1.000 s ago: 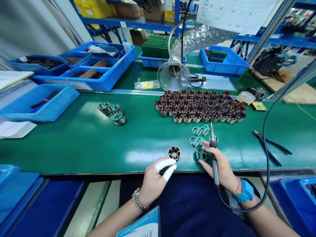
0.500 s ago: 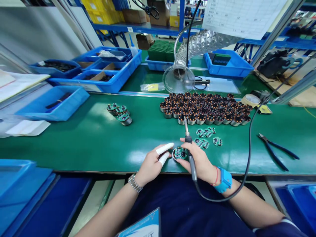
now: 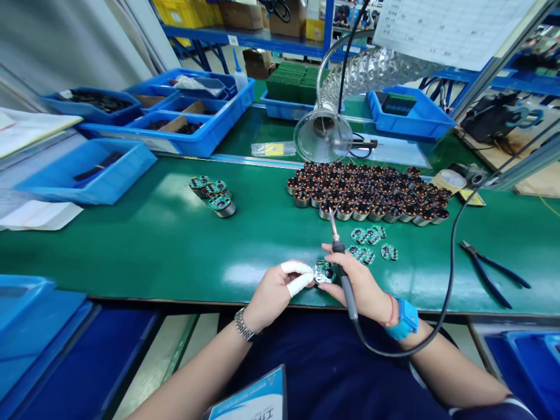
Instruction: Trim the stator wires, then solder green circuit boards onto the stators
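A round green circuit board (image 3: pixel 324 272) sits near the bench's front edge, between my hands. In the earlier frame a metal rim shows under it, like a motor stator can. My left hand (image 3: pixel 280 286), white covers on thumb and forefinger, pinches the board's left edge. My right hand (image 3: pixel 356 280) grips a soldering iron (image 3: pixel 345 274) pointing away from me, while its thumb and fingers also steady the board's right side. Beyond the iron's tip stand rows of stators (image 3: pixel 361 210) with copper windings. Several loose circuit boards (image 3: pixel 361 254) lie just past my right hand.
Three board-topped stators (image 3: pixel 221 205) stand left of centre. Cutting pliers (image 3: pixel 494 271) lie at the right. A clear fume hood (image 3: pixel 322 137) hangs behind the stator rows. Blue bins (image 3: pixel 87 175) line the left side, and the iron's cable (image 3: pixel 448 291) loops over my right forearm.
My left thumb and forefinger have closed from apart to a pinch at the board's left edge. My right hand keeps the soldering iron. The whole view has shifted slightly.
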`<state>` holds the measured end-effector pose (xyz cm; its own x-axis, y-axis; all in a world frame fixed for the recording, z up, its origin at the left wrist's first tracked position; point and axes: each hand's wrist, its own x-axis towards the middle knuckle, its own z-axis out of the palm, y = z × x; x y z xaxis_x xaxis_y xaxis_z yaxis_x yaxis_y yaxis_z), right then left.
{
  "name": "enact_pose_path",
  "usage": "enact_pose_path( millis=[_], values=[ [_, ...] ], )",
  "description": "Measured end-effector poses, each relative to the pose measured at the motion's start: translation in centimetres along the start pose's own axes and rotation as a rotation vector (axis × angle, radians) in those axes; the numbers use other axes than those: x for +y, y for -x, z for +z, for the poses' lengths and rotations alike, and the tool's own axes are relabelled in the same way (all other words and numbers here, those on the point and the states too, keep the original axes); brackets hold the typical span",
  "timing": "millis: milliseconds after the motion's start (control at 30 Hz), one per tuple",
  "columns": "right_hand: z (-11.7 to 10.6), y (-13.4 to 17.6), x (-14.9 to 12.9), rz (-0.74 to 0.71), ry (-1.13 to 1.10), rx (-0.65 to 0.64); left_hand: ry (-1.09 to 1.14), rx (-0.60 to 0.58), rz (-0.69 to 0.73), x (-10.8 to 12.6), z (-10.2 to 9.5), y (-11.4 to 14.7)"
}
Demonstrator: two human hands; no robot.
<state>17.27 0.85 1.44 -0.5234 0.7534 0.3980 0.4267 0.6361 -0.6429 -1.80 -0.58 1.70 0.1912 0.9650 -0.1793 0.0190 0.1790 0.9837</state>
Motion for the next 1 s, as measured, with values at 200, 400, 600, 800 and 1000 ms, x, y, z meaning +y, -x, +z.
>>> enact_pose_path(
  millis=[200, 400, 600, 800, 1000],
  values=[
    [-0.7, -0.6, -0.2, -0.043, 0.004, 0.026, 0.211, -0.06, -0.194, 0.2, 0.3, -0.7],
    [-0.3, -2.2, -0.7, -0.196, 0.054, -0.012, 0.175, -0.124, -0.177, 0.6, -0.1, -1.5],
    [0.1, -1.8, -1.0, -0.164, 0.091, 0.027, 0.108, -0.045, -0.153, 0.2, -0.1, -1.3],
    [-0.9, -1.1, -2.3, -0.069, 0.037, 0.141, 0.105, -0.027, -0.142, -0.1, 0.2, -1.1],
    [-3.7, -0.3, -3.7, -0.076, 0.075, 0.169, 0.061, -0.009, -0.122, -0.2, 0.2, -1.2]
  ],
)
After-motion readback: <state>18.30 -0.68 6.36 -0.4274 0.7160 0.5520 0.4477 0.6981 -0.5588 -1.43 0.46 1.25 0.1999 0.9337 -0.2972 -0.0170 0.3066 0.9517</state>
